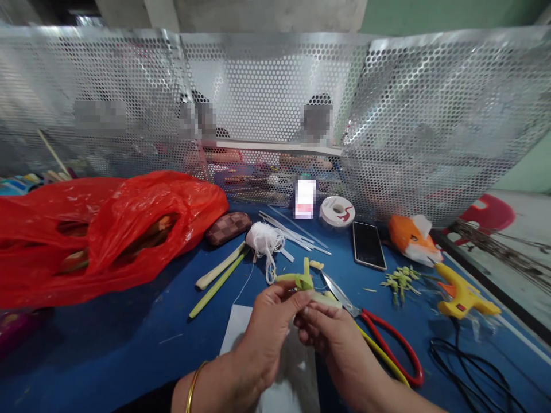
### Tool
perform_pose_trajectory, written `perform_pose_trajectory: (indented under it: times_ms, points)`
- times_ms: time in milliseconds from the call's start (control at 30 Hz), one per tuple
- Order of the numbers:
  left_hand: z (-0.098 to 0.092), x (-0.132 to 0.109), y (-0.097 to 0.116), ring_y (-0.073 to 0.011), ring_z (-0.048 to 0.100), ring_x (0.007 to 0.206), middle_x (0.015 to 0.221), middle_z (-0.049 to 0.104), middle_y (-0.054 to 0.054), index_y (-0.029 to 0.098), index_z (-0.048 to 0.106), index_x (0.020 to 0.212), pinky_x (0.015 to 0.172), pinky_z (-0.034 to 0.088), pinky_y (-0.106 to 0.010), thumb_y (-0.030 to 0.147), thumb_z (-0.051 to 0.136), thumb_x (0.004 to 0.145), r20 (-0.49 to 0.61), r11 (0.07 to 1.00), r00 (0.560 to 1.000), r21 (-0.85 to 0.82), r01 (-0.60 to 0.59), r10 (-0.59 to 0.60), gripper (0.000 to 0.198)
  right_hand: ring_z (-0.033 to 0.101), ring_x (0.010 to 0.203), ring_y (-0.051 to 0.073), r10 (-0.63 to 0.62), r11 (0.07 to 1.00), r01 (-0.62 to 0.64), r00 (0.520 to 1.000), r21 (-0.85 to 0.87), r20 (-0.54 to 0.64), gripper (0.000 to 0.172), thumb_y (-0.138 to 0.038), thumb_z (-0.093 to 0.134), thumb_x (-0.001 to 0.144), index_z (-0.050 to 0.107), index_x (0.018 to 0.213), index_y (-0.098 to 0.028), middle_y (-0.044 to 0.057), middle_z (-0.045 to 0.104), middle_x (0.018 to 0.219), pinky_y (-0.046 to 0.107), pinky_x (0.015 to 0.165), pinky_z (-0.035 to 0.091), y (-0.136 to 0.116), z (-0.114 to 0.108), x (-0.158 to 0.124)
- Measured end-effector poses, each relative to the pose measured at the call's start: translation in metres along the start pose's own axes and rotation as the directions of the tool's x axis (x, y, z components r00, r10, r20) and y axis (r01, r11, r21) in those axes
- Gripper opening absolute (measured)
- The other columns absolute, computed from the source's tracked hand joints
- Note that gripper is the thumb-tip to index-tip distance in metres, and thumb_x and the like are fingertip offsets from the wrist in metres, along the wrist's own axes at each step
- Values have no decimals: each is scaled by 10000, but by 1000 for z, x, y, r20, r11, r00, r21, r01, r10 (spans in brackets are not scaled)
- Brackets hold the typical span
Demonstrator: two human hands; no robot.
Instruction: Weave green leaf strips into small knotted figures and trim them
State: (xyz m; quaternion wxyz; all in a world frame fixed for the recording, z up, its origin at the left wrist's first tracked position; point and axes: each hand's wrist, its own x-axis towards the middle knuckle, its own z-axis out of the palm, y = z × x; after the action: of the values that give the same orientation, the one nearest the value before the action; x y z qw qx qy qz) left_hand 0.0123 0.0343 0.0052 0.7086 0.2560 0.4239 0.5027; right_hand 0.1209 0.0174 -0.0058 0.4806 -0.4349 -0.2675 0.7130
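A pale green leaf strip, looped into a knot-like shape (303, 281), is pinched between the fingers of both hands above the blue table. My left hand (275, 315) closes on its left part, thumb on top. My right hand (325, 327) is closed on the pale end that points right. Beneath the hands lies a white sheet (236, 321). Scissors (383, 335) with red and yellow handles lie partly behind my right hand. Left of the hands are two green stalks (219, 281) and a bundle of white string (264, 240).
A red plastic bag (181, 201) fills the left side, beside a checked pouch (228, 228). Farther back are white strips (297, 235), a ribbon spool (337, 211) and a phone (369, 245). A yellow glue gun (462, 289), its black cord and small green pieces (400, 282) lie right. Perforated metal panels (275, 86) stand behind.
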Motion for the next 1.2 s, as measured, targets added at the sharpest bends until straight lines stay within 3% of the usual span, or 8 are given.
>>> perform_pose_trajectory:
  times_ms: [133,267,567,667,767,1067,1200]
  points:
    - [-1,2,-3,-61,481,502,664,641,18,157,715,810,465,395,-176,269,831,605,-15,1000,1000,5,-16,16,261,499,556,83,27,997,-31,999,74,45,249,-338,853,641,748,726,-129,25,638,689,205,545,364,3,-1,-3]
    - [1,1,-4,-60,458,454,605,620,30,146,702,766,400,371,-173,262,843,573,-26,1000,1000,-23,-19,18,266,503,547,84,1,997,-1,1000,81,-1,255,-349,845,658,738,702,-122,23,632,679,211,549,374,7,-2,-1]
    - [4,0,-9,-90,524,495,684,687,-9,152,720,839,432,409,-192,273,837,599,-24,998,999,-38,-48,47,294,396,538,82,-63,997,69,989,40,-136,358,-433,864,587,680,638,-130,-17,542,592,210,527,336,7,6,-1]
    - [4,1,-10,-122,595,595,727,708,-34,151,733,825,527,465,-211,255,842,590,-24,998,999,-41,-41,40,279,337,531,81,-66,994,79,985,73,-160,350,-411,868,565,640,617,-151,-42,488,568,211,510,311,8,5,-1]
    - [3,2,-8,-136,622,663,715,708,-34,150,744,817,638,495,-233,225,847,575,-30,998,999,-37,-44,43,273,337,537,84,-40,992,56,989,112,-141,300,-331,854,551,615,612,-160,-49,469,570,212,512,301,9,3,-1]
    - [4,0,7,-125,625,659,745,730,-37,143,758,813,635,479,-221,212,805,606,-24,992,994,69,-108,110,224,410,569,99,-68,994,68,998,91,-2,140,-200,708,627,579,583,-170,-31,511,569,218,575,351,11,-3,-7]
    - [3,1,10,-112,613,630,713,720,-35,125,744,789,610,475,-204,215,799,613,-40,987,991,101,-122,127,205,406,538,92,-89,995,89,996,36,5,141,-211,717,649,588,605,-174,-32,526,556,207,545,346,11,-4,-4]
